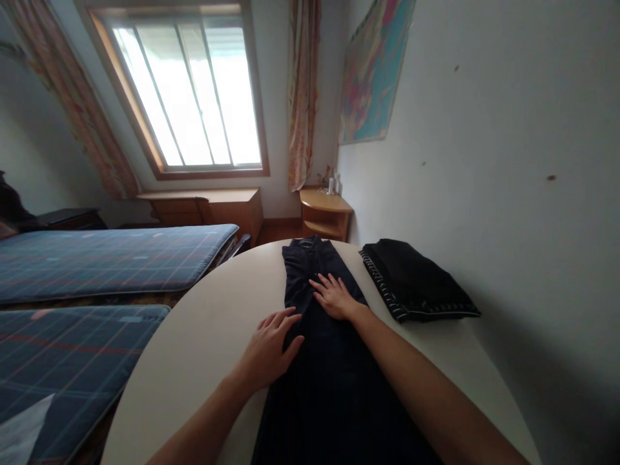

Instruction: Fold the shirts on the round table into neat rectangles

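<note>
A long dark navy garment (334, 387) lies lengthwise on the round white table (213, 329), with a banded opening at its far end. Its near end runs out of the bottom of the view. My right hand (335, 298) rests flat on the upper part of the cloth, fingers spread. At the garment's left edge is my left hand (271, 345), fingers stretched out and thumb apart; its fingertips reach the cloth edge, though I cannot tell how firmly they touch. Neither hand grips anything.
A folded black garment (416, 278) with white edge trim sits on the table's right side, near the wall (523, 258). Two plaid mattresses (121, 255) lie to the left. Beyond the table stand a wooden corner shelf (327, 201) and a low desk (232, 203) under the window.
</note>
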`<move>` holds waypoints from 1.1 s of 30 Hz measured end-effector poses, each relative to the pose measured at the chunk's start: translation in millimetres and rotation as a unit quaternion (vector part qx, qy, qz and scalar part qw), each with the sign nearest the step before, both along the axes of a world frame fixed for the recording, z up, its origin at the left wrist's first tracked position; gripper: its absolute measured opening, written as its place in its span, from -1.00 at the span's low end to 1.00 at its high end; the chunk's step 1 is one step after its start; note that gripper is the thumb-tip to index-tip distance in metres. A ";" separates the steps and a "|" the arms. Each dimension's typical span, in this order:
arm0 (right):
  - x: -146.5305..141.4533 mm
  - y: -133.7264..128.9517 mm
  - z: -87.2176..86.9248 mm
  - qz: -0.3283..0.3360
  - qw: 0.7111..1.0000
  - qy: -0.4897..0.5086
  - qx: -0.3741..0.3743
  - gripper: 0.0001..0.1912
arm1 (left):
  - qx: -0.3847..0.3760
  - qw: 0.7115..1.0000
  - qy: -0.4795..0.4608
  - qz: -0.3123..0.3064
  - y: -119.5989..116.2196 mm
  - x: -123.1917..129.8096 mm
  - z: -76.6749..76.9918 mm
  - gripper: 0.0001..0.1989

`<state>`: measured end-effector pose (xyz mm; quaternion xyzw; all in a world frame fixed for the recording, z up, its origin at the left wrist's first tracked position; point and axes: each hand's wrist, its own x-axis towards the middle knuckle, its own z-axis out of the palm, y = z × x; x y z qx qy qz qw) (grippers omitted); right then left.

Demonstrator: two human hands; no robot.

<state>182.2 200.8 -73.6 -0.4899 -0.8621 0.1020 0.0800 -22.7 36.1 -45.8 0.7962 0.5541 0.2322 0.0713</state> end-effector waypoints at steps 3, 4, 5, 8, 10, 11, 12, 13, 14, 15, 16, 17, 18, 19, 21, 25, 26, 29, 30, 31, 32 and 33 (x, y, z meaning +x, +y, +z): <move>-7.9 15.1 0.5 -0.039 0.999 0.004 0.003 -0.43 | -0.009 0.999 -0.006 0.037 -5.2 -3.3 7.8 -0.56; -10.5 19.4 0.7 -0.058 0.998 0.010 0.006 -0.44 | -0.020 0.998 -0.001 0.053 -6.3 -5.0 10.3 -0.53; -12.9 23.0 0.8 -0.078 0.997 0.018 0.009 -0.44 | -0.034 0.997 0.007 0.071 -7.1 -6.9 12.7 -0.51; -18.8 30.0 0.3 -0.132 0.990 0.044 0.023 -0.47 | -0.083 0.987 0.040 0.132 -8.5 -13.9 19.7 -0.50; -20.4 31.4 -0.7 -0.147 0.987 0.057 0.038 -0.48 | -0.120 0.976 0.061 0.172 -9.4 -19.0 23.6 -0.51; -20.4 31.4 -1.3 -0.148 0.986 0.063 0.046 -0.48 | -0.138 0.970 0.072 0.186 -9.9 -21.7 25.4 -0.52; -20.0 31.2 -1.9 -0.147 0.985 0.070 0.054 -0.48 | -0.155 0.965 0.084 0.193 -10.4 -24.2 27.1 -0.54; -19.2 31.0 -2.4 -0.145 0.985 0.077 0.061 -0.47 | -0.169 0.961 0.097 0.196 -10.8 -26.6 28.9 -0.56; -18.3 30.7 -2.9 -0.143 0.984 0.085 0.067 -0.47 | -0.178 0.958 0.108 0.197 -11.1 -28.7 31.0 -0.58; -17.4 30.6 -3.3 -0.140 0.983 0.093 0.073 -0.47 | -0.183 0.955 0.117 0.201 -11.4 -30.2 33.5 -0.62; -16.5 30.8 -3.6 -0.137 0.982 0.101 0.080 -0.48 | -0.182 0.953 0.122 0.209 -11.8 -31.0 36.6 -0.66; -15.7 31.1 -3.8 -0.133 0.981 0.110 0.086 -0.49 | -0.173 0.952 0.122 0.222 -12.5 -30.9 40.1 -0.70; -15.0 31.7 -4.0 -0.128 0.980 0.118 0.093 -0.50 | -0.157 0.951 0.115 0.238 -13.8 -29.6 43.9 -0.74; -14.3 32.5 -4.0 -0.122 0.980 0.125 0.098 -0.52 | -0.136 0.953 0.103 0.250 -15.7 -27.1 47.6 -0.76; -13.3 34.1 -4.0 -0.112 0.979 0.137 0.106 -0.53 | -0.091 0.963 0.062 0.248 -21.8 -18.6 53.4 -0.77; -11.1 36.3 -3.7 -0.100 0.975 0.161 0.117 -0.56 | -0.100 0.986 -0.054 0.126 -38.0 5.9 54.2 -0.73; -10.5 36.5 -3.6 -0.098 0.973 0.169 0.118 -0.58 | -0.127 0.985 -0.080 0.084 -40.8 11.1 52.6 -0.74; -9.0 37.2 -3.9 -0.098 0.970 0.189 0.118 -0.66 | -0.200 0.972 -0.127 0.001 -42.3 18.9 47.5 -0.78; -8.6 37.4 -4.1 -0.098 0.969 0.194 0.118 -0.67 | -0.206 0.971 -0.124 -0.006 -40.9 18.9 46.0 -0.78; -8.4 37.7 -4.2 -0.097 0.968 0.199 0.119 -0.66 | -0.201 0.973 -0.110 -0.008 -39.1 18.0 44.7 -0.78; -8.2 38.0 -4.2 -0.095 0.967 0.204 0.121 -0.64 | -0.191 0.978 -0.085 -0.016 -37.3 16.7 43.5 -0.78; -8.2 38.1 -4.1 -0.092 0.966 0.207 0.122 -0.62 | -0.183 0.981 -0.055 -0.034 -36.0 15.3 42.5 -0.78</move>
